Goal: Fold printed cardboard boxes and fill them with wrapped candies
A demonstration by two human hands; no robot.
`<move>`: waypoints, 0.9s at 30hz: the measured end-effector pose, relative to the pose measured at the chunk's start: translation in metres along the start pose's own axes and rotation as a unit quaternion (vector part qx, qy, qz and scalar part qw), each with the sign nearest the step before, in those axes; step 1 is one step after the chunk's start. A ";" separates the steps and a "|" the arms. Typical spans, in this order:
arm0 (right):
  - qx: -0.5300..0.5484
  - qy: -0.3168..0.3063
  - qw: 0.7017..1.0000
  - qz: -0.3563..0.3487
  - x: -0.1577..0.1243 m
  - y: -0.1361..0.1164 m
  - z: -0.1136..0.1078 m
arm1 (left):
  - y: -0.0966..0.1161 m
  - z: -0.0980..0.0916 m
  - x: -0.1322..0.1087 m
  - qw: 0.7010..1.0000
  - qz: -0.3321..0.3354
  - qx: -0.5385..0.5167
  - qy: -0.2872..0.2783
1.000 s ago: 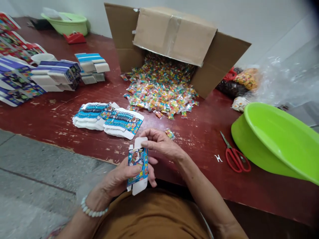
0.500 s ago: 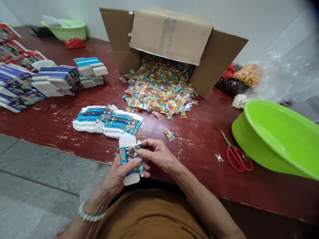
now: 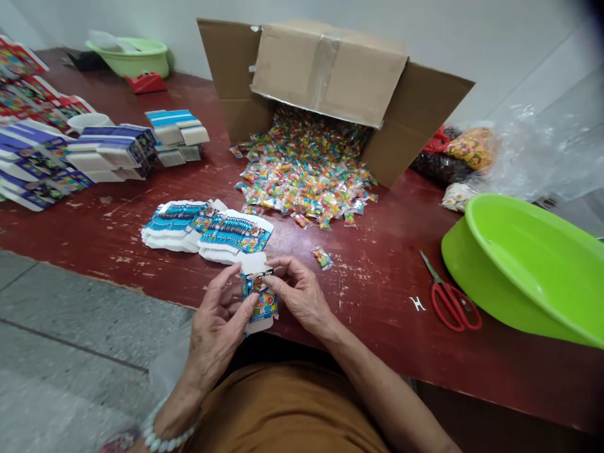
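Observation:
A small blue printed candy box [image 3: 262, 297] is between my two hands at the table's near edge, its white end flaps sticking out at top and bottom. My left hand [image 3: 219, 314] grips it from the left, thumb on the printed face and fingers along the side. From the right, my right hand [image 3: 299, 292] pinches its upper right edge. Just beyond lie two fanned stacks of flat blue cartons [image 3: 236, 234]. One wrapped candy packet [image 3: 323, 258] rests alone on the red table [image 3: 368, 289].
A cardboard box [image 3: 330, 69] on its side spills many candy packets [image 3: 302, 182]. Red-handled scissors [image 3: 453, 305] lie beside a green basin [image 3: 523, 270] at right. Purple cartons [image 3: 113, 151] and red cartons [image 3: 38, 94] are stacked at left, near a red tape dispenser [image 3: 145, 82].
My left hand has shifted its hold, with its fingers raised to the box's upper left side. The side flap standing at the left is folded in, and the box looks squarer.

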State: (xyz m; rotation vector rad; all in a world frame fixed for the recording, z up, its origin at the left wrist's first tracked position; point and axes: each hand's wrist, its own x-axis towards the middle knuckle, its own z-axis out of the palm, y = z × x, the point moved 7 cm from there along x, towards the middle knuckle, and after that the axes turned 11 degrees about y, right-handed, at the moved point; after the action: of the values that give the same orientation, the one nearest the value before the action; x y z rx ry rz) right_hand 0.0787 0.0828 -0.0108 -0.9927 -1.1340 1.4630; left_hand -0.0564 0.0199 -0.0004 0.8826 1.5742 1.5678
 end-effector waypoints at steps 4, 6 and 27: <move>0.008 0.016 1.000 0.000 0.004 0.001 -0.004 | 0.002 -0.006 0.001 0.999 0.027 0.031 0.000; -0.002 0.013 1.000 0.016 0.006 0.003 -0.006 | 0.001 -0.005 -0.001 0.999 0.022 0.039 -0.013; 0.024 -0.067 0.997 0.037 0.010 0.008 0.002 | -0.029 0.000 -0.006 0.972 -0.211 -0.093 -0.037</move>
State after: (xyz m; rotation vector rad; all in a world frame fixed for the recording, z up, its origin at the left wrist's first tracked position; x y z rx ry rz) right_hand 0.0736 0.0923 -0.0190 -0.9228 -1.1628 1.6285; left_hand -0.0528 0.0142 -0.0292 0.4580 1.4207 1.3317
